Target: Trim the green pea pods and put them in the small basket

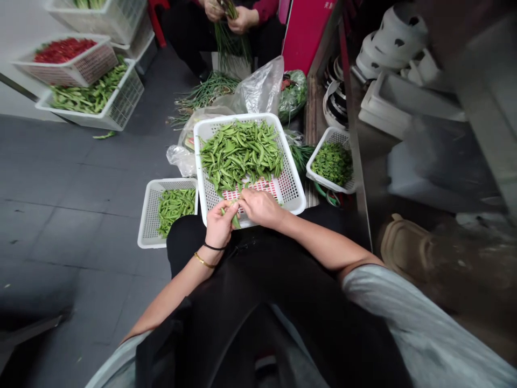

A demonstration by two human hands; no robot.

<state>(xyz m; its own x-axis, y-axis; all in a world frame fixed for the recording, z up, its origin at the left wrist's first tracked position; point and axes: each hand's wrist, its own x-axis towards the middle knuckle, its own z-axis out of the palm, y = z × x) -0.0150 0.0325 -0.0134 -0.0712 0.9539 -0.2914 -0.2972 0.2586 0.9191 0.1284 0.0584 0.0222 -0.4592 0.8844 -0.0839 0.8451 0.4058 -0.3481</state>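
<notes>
A pea pod [235, 215] is pinched in my left hand [218, 228], which is closed over the near edge of a white plastic basket [297, 200]. My right hand [262, 207] meets it there, fingers pressed together at the pod's upper end; what exactly they grip is too small to make out. Green pea pods [242, 151] are heaped in the far part of this basket, and its slotted bottom shows near my hands. More pods [175, 207] lie in a smaller white basket [150, 226] on the floor to the left.
Ahead, a co-worker's hands [238, 19] hold long green stalks above a pile of them [210, 89]. Plastic bags [262, 86] lie behind my basket. A basket of leafy greens [331, 164] stands right, beside a metal shelf [359, 199]. Stacked vegetable baskets [117, 102] stand far left.
</notes>
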